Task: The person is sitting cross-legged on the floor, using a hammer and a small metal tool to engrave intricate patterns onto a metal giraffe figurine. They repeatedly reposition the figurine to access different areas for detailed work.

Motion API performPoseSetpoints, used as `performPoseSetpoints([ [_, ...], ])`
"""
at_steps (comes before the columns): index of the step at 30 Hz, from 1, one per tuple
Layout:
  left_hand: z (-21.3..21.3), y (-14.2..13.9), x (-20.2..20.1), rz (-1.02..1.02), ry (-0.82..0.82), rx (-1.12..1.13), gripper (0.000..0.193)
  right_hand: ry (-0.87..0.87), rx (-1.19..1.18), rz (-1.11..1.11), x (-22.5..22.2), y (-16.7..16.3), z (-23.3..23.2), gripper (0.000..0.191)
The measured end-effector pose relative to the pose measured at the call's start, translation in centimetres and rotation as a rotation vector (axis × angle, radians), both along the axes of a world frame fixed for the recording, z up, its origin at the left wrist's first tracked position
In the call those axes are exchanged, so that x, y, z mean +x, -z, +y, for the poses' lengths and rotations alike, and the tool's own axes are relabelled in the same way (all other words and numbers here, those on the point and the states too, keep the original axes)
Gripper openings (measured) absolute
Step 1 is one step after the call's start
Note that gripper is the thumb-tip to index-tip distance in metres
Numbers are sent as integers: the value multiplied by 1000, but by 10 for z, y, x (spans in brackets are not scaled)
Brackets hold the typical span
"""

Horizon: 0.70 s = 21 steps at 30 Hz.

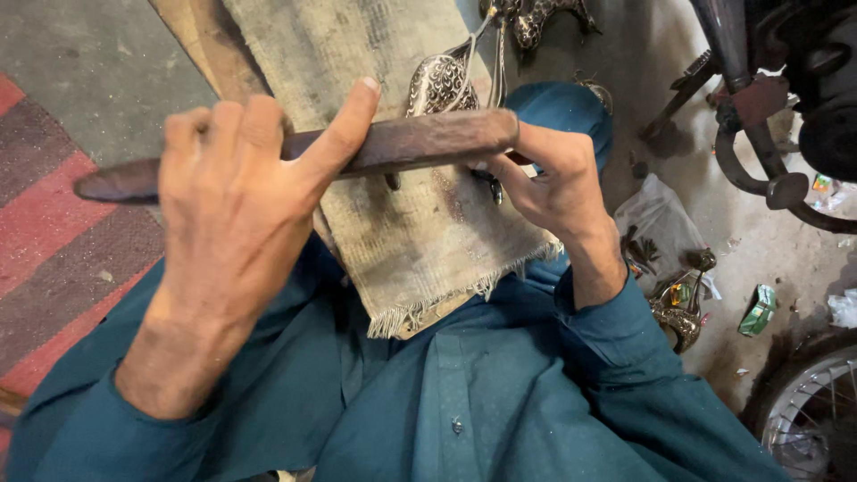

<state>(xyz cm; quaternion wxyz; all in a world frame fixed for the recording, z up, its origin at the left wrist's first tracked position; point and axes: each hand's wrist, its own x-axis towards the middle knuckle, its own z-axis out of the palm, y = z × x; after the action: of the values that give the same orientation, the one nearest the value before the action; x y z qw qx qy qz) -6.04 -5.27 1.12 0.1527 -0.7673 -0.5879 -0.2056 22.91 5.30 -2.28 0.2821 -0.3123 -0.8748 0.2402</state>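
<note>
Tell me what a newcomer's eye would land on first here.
First, the long dark wooden bar held level across the middle, the left hand gripping it near the camera and the right hand at its far end. Under it, a frayed cloth pad covers a board on the person's lap, and an ornate patterned metal piece gleams just beyond. Motorcycle parts crowd the upper right.

Your left hand (234,201) and right hand (544,174) grip a dark, worn wooden bar (357,152), matt and rough. Beneath it: coarse woven cloth (420,241), frayed at its hem; a glossy embossed metal piece (439,82); your matt teal fabric sleeves (616,357).
</note>
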Motion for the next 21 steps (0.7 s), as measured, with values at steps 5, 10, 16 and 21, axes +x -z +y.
performPoseSetpoints([
  [5,4,-5,3,-99,46,-20,55,-11,-20,29,4,4,-1,23],
  [10,6,-11,6,-391,104,-152,62,-11,-8,29,6,10,1,23],
  [16,3,-6,3,-173,4,-84,71,91,-410,396,2,23,-2,30],
  [21,0,0,4,-451,46,-265,91,86,-424,406,3,25,-5,25],
])
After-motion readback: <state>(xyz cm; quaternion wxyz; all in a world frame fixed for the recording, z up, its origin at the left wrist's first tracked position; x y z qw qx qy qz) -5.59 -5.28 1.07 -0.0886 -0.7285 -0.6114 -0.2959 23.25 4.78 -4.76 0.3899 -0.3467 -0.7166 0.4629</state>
